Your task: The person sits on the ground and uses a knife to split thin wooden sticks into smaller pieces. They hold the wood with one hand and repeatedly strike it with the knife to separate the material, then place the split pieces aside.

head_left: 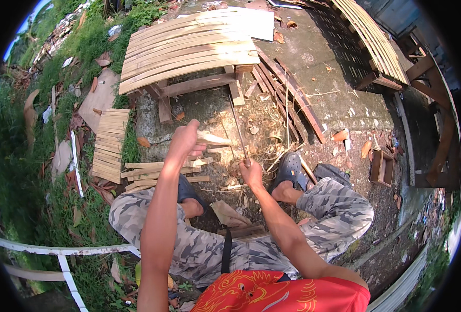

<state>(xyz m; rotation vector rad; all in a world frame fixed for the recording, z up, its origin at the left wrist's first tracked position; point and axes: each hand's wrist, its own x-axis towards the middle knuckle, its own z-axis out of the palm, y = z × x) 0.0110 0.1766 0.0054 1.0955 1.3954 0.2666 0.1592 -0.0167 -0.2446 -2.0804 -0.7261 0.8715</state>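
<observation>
My right hand (251,173) is closed round the handle of a long thin-bladed knife (238,125), its blade pointing away from me toward the slatted bench. To the left, my left hand (185,139) grips one end of a pale bamboo piece (215,139), whose other end reaches toward the blade. Fingers of the left hand are partly hidden by the hand itself. Below that hand, several cut bamboo strips (143,170) lie in a loose pile beside my left foot. Thin curled shavings (264,122) litter the ground beyond the knife.
A slatted bamboo bench (189,54) stands ahead, with dark wooden planks (293,96) lying to its right. Another slatted bench (371,39) is at the far right. A slatted panel (110,145) rests on grass at left; a small wooden box (382,168) sits at right.
</observation>
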